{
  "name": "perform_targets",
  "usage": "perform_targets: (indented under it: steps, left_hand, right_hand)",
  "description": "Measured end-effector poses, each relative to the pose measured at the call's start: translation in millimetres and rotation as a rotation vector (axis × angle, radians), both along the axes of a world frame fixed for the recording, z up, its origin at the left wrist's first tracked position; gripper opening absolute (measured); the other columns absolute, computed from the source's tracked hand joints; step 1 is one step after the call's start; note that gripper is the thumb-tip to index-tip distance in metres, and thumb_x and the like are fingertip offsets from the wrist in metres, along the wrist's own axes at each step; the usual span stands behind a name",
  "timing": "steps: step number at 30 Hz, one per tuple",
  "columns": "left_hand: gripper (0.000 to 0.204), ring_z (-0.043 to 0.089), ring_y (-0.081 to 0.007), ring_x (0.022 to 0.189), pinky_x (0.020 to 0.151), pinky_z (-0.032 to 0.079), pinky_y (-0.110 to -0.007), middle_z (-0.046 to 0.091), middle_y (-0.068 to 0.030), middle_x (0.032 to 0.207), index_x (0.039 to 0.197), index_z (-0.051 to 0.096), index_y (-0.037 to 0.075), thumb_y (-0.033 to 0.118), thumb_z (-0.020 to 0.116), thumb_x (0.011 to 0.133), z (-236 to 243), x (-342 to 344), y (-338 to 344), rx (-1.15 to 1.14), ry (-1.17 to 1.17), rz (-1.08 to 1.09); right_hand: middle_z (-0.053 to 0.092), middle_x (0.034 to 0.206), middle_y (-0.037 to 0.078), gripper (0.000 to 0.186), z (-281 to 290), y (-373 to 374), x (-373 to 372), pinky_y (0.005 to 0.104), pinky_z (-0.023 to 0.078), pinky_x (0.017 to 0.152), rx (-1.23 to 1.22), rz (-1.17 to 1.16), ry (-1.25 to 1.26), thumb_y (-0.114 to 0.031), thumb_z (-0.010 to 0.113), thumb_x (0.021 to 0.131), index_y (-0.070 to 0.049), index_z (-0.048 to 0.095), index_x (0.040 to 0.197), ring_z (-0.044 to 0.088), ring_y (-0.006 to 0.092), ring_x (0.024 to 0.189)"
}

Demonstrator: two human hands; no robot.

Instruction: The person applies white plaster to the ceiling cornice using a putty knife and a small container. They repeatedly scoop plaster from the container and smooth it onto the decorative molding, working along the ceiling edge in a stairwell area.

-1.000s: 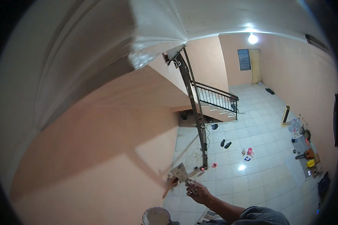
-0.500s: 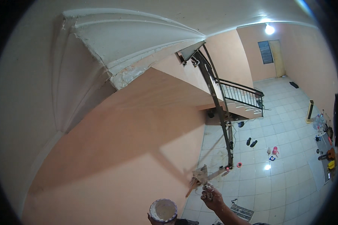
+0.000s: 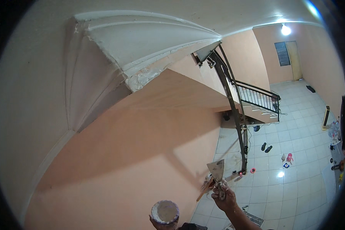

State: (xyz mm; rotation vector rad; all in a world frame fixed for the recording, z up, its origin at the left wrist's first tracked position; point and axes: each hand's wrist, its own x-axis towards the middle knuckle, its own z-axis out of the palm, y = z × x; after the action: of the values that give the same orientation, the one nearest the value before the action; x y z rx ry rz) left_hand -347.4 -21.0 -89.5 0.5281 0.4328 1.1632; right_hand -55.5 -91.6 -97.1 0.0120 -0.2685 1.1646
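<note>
Partly, the scraper's handle hides; tub's side, too.

A peach wall fills the lower left and centre of the frame, beneath white moulding at upper left; pale floor tiles cover the lower right. Right of centre, a staircase carries a dark railing. Upper right: lit bulb, blue-grey window, pale door.
</note>
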Motion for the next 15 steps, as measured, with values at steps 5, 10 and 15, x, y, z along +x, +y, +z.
perform_targets:
  steps: [5,10,15]
  left_hand:
    - [0.085,0.055,-0.0344,0.126,0.099,0.050,-0.057,0.055,-0.0092,0.141,0.142,0.050,0.022,0.078,0.054,0.079,5.6,-19.2,6.9,0.057,-0.037,0.064]
    - [0.086,0.057,-0.0356,0.123,0.095,0.053,-0.056,0.056,-0.0111,0.139,0.141,0.050,0.020,0.076,0.062,0.076,7.8,-21.5,1.7,0.049,-0.077,0.047]
    - [0.087,0.059,-0.0374,0.120,0.092,0.055,-0.058,0.057,-0.0128,0.138,0.141,0.049,0.019,0.074,0.064,0.075,4.7,-22.8,-2.5,-0.006,-0.083,0.069]
  right_hand:
    - [0.060,0.101,0.003,0.033,29.3,2.1,5.2,0.0314,0.044,0.070,0.106,-0.015,0.014,-0.020,0.064,0.091,-0.013,0.053,0.122,0.054,0.0137,0.081]
    - [0.060,0.100,0.003,0.032,76.9,-1.1,15.8,0.0302,0.042,0.069,0.136,-0.067,-0.016,-0.020,0.064,0.091,-0.010,0.053,0.120,0.053,0.0137,0.079]
    - [0.060,0.100,0.003,0.034,85.8,1.9,19.9,0.0296,0.041,0.069,0.206,-0.058,0.001,-0.020,0.064,0.091,-0.008,0.053,0.121,0.053,0.0134,0.082]
